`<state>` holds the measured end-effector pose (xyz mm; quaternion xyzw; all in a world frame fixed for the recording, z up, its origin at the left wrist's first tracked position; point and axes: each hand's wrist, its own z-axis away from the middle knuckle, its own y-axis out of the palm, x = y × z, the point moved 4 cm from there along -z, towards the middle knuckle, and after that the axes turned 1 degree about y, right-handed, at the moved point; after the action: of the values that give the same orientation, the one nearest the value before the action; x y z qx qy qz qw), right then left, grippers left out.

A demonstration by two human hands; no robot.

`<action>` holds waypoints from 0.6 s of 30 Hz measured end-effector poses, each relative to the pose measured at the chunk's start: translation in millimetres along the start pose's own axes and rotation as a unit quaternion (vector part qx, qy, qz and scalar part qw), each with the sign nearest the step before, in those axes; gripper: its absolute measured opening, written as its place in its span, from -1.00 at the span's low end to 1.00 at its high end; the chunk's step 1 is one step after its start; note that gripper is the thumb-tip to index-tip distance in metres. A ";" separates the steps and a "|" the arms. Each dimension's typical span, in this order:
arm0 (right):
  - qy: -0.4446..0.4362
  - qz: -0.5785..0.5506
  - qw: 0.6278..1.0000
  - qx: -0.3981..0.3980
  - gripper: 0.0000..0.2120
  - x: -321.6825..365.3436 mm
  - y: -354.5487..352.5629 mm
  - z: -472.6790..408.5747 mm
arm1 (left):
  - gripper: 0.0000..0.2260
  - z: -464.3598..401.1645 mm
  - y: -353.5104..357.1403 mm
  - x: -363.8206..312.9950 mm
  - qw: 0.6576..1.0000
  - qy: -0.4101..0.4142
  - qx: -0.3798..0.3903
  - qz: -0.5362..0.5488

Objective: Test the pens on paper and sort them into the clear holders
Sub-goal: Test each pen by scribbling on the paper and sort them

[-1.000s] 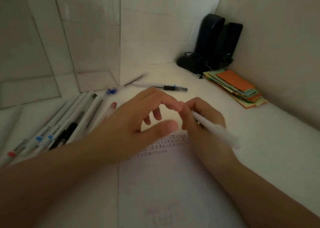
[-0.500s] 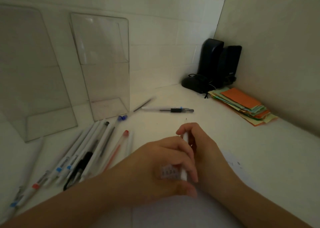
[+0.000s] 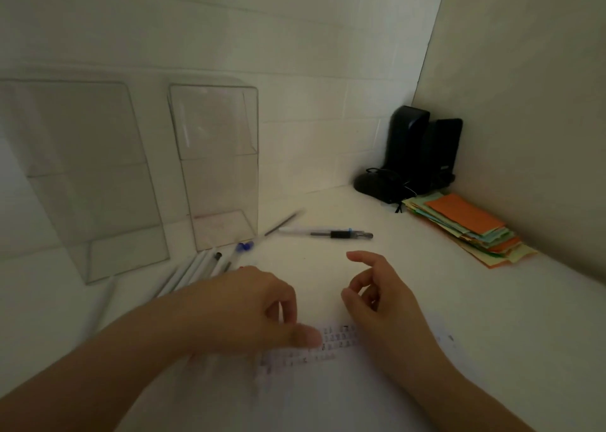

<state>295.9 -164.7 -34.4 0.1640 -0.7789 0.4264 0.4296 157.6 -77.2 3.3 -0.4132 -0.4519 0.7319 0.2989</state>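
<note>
The paper (image 3: 328, 382) lies on the white table (image 3: 492, 333) at the near edge, under both forearms. Small rows of dark marks are written on it, but they are too blurred to read. No brand or label can be read on any pen.

The left hand (image 3: 249, 310) has its fingers curled, and a thin white pen (image 3: 280, 313) shows only as a short strip between the fingers and the thumb, so this grip holds the pen; most of the pen is hidden inside the hand. The right hand (image 3: 377, 297) is beside it, apart, with loosely bent fingers, and its grip holds nothing.

A group of white pens (image 3: 193, 272) lies on the table to the left, partly covered by the left hand and wrist. One more pen with a black grip section (image 3: 328, 233) lies alone further back. Two clear holders stand near the wall: the larger holder (image 3: 82, 175) at the left, cut off by the frame edge, and the smaller holder (image 3: 219, 166) just beside it.

In the far corner stand dark speakers (image 3: 423, 149), with a pile of coloured paper notes (image 3: 465, 228) in front.
</note>
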 end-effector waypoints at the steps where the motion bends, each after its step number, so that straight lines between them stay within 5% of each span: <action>1: 0.005 -0.006 1.000 0.000 -0.61 -0.5 -0.1 0.0 | -0.59 -4.4 -3.5 5.7 1.000 -0.008 -0.017 -0.016; 5: 0.013 -0.023 1.000 0.005 -0.62 -1.4 0.9 -1.2 | -0.87 -39.9 -16.9 26.8 0.982 0.003 -0.169 -0.081; 8: 0.023 -0.041 0.999 0.012 -0.63 -1.3 1.8 -1.3 | -0.82 -73.2 -24.9 36.2 0.929 0.069 -0.289 -0.223; 12: 0.029 -0.059 0.998 0.008 -0.65 -2.9 1.7 -2.1 | -0.78 -102.9 -31.8 39.3 0.880 0.011 -0.285 -0.380; 18: 0.025 -0.053 0.998 0.011 -0.66 -1.5 1.8 -3.1 | -0.73 -125.2 -22.8 29.5 0.905 -0.064 -0.231 -0.352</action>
<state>297.3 -161.3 -35.7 0.1986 -0.7535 0.4158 0.4690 254.4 8.1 -17.2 -0.2366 -0.7428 0.4791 0.4035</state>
